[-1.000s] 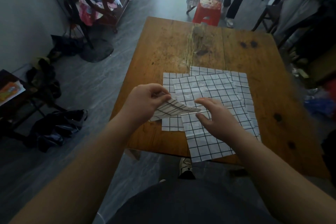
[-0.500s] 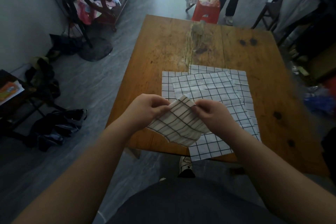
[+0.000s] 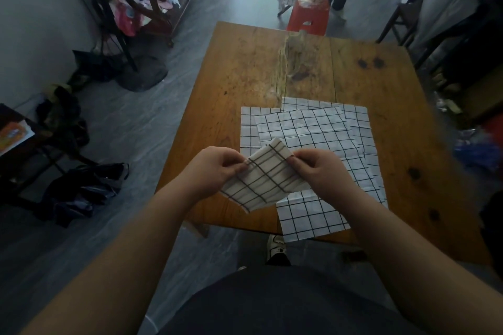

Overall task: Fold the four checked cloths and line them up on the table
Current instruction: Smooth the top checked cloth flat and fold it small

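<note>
Evidently light and limp, the folded cloth (image 3: 264, 182) hung over the table (image 3: 245, 76), its upper edge pinched by the left hand (image 3: 215, 168) and right hand (image 3: 318, 171). The other cloths (image 3: 313, 130) lay flat just beyond. Corners likely offered the surest hold.

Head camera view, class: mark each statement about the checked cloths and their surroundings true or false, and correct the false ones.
1. The left hand and right hand both pinch the folded checked cloth. True.
2. The spread checked cloths lie overlapping on the wooden table. True.
3. The folded checked cloth lies flat on the wooden table. False: the fingers hold it up, over the table's near edge.
4. A blue stool stands beyond the table's far edge. False: it is a red stool.
</note>
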### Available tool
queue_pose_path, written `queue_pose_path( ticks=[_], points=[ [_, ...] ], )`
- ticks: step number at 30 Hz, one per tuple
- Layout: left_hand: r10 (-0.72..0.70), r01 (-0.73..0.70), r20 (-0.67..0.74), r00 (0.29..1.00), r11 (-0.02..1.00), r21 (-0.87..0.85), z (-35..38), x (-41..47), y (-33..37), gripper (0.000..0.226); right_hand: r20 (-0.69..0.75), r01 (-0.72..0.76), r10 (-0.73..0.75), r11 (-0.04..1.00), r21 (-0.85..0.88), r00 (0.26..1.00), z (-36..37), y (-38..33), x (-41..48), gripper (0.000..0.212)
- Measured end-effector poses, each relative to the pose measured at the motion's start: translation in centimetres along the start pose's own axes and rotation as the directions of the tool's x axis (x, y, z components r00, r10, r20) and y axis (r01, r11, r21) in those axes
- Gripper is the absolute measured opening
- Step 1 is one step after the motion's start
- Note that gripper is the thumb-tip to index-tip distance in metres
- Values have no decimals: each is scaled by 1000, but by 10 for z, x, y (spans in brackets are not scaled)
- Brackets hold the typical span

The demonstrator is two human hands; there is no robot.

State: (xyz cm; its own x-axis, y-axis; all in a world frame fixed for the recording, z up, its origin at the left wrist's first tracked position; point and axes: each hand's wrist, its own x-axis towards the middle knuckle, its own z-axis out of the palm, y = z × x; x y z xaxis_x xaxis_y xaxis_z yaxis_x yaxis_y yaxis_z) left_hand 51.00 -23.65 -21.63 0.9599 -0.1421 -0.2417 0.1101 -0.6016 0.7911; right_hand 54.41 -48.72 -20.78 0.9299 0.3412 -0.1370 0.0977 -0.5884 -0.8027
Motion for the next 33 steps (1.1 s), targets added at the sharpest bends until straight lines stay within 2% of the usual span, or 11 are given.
queue_pose_path(
  ticks=[3, 5, 10, 13, 16, 24, 29, 33],
  points=[
    [46, -36, 76, 996, 991, -125, -2, 3, 14, 27, 51, 8, -5, 998, -57, 999, 0, -4, -1, 17],
    [81, -67, 77, 994, 983, -169, -2, 7, 27, 33, 86, 27, -18, 994, -109, 996, 1, -8, -1, 16],
    [197, -201, -79, 977, 978, -47, 7, 18, 47, 11, 87, 73, -62, 988, -135, 994, 3, -13, -1, 24],
    [213, -217, -116, 970, 976, -30, 12, 18, 47, 10, 80, 83, -73, 987, -135, 994, 2, -13, -1, 28],
    [222, -226, -145, 964, 974, -11, 13, 16, 46, 10, 90, 118, -101, 969, -217, 991, 3, -13, 1, 27],
    [143, -159, -274, 951, 987, -37, -21, 13, 41, 12, 108, 66, -38, 960, -271, 993, -3, 6, 4, 23],
    [81, -115, -398, 914, 991, -62, -43, 7, 29, 11, 78, 47, -22, 945, -325, 997, -9, 24, 5, 20],
    [79, -132, -414, 907, 986, -100, -51, 2, 23, 13, 74, 7, 21, 933, -360, 997, -11, 35, 8, 19]
  ],
)
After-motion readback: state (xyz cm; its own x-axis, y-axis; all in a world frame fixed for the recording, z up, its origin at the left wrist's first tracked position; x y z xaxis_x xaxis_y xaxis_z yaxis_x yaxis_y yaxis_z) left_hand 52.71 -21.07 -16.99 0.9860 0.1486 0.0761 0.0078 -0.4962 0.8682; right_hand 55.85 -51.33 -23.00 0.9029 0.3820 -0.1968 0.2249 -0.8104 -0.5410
